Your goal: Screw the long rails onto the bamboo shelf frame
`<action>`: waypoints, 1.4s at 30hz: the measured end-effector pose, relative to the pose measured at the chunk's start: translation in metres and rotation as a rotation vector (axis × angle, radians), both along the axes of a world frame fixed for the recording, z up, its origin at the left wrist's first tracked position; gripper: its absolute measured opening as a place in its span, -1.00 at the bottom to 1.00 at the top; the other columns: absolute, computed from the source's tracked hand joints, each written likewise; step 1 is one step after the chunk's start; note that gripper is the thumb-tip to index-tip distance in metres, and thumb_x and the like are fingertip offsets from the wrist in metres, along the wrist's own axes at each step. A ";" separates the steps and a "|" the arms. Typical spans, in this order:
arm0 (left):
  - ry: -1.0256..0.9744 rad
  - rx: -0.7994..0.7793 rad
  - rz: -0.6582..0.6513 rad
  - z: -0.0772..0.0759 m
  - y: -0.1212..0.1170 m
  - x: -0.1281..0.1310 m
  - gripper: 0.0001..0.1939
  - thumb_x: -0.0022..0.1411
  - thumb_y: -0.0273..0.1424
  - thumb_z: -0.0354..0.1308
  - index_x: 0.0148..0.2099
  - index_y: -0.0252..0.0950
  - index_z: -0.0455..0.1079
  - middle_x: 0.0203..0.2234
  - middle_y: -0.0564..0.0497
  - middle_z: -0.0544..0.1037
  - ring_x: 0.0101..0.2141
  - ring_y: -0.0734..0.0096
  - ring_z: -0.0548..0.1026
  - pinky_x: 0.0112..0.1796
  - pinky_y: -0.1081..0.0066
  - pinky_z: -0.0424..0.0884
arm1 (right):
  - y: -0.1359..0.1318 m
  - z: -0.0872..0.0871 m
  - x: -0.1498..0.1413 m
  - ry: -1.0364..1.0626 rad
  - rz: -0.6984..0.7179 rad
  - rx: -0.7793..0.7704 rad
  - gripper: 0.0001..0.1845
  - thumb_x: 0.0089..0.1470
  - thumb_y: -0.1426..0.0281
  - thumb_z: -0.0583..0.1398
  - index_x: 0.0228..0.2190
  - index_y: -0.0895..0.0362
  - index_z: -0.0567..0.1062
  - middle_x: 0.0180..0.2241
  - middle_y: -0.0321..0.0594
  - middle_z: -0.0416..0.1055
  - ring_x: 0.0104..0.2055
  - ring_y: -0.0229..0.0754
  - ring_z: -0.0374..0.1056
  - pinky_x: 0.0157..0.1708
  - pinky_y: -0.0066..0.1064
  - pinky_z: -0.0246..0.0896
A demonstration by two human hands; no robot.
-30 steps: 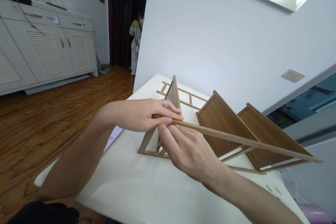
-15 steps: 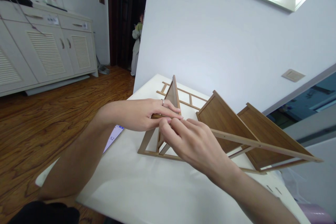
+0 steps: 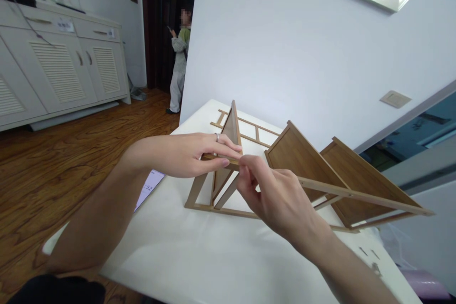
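the person's left hand (image 3: pixel 188 154), with a ring (image 3: pixel 216 137) on one finger, reaches in from nine o'clock. its fingers lie close together and press on one end of a long wooden strip (image 3: pixel 359 194). the right hand (image 3: pixel 280 197) comes from five o'clock, with its thumb and bent fingers pinched on the strip too. that hand hides part of the strip. the strip sits on top of a wooden triangle frame (image 3: pixel 203 199), which stands on a white table (image 3: pixel 142 251), and it runs out to three o'clock, across the front of two brown wooden boards (image 3: pixel 302 161) (image 3: pixel 359 185). behind the triangle, at twelve o'clock, a little wooden ladder frame (image 3: pixel 245 128) lies on the table. a paper with numbers (image 3: pixel 150 189) pokes out from under the left arm. small dark bits (image 3: pixel 366 251) lie near the table edge at four o'clock. a purple thing (image 3: pixel 423 282) sits past that edge. far off at eleven o'clock, a person (image 3: pixel 179 59) stands by a dark doorway, and white cupboards (image 3: pixel 60 61) stand on the wood floor (image 3: pixel 60 166) at ten o'clock.
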State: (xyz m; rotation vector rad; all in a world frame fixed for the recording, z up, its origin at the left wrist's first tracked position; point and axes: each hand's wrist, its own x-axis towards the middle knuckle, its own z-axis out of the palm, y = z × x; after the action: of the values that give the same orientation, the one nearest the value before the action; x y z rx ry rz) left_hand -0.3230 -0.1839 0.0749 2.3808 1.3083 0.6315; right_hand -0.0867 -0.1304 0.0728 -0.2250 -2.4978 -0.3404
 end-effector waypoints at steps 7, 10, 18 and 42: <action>-0.006 -0.007 0.002 0.000 -0.001 0.000 -0.60 0.58 -0.26 -0.05 0.33 -0.05 0.42 0.31 0.05 0.45 0.32 0.33 0.37 0.31 0.40 0.23 | 0.000 0.000 0.010 0.076 0.026 -0.420 -0.89 0.38 0.49 0.08 -0.15 0.03 0.25 -0.51 -0.51 0.43 -0.59 -0.43 0.37 -0.55 -0.64 0.16; -0.015 0.001 0.001 -0.001 -0.001 0.001 -0.60 0.57 -0.28 -0.04 0.33 -0.06 0.42 0.32 0.05 0.45 0.34 0.34 0.35 0.32 0.40 0.21 | 0.005 0.002 0.013 0.073 0.066 -0.480 -0.92 0.41 0.47 0.09 -0.16 0.03 0.29 -0.48 -0.48 0.46 -0.53 -0.42 0.43 -0.51 -0.64 0.22; -0.011 0.050 0.013 0.000 -0.002 0.005 -0.61 0.57 -0.34 -0.05 0.31 -0.15 0.41 0.28 0.00 0.46 0.27 0.34 0.42 0.25 0.43 0.30 | 0.016 -0.012 0.013 0.226 0.182 -0.617 -0.90 0.38 0.48 0.14 -0.17 0.02 0.36 -0.43 -0.43 0.53 -0.45 -0.38 0.51 -0.42 -0.62 0.42; -0.009 0.205 0.082 -0.008 0.004 0.014 -0.75 0.42 -0.32 0.20 0.11 -0.12 0.48 0.09 -0.02 0.55 0.14 0.25 0.47 0.17 0.33 0.37 | 0.024 0.003 0.037 0.113 0.148 -0.411 -0.80 0.26 0.59 0.25 -0.17 0.06 0.44 -0.32 -0.38 0.47 -0.35 -0.43 0.39 -0.31 -0.62 0.30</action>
State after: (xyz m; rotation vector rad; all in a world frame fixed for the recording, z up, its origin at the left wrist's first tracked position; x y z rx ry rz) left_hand -0.3088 -0.1794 0.0670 2.4905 1.4038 0.8362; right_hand -0.0501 -0.1066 0.0761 -0.2138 -2.4310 0.2444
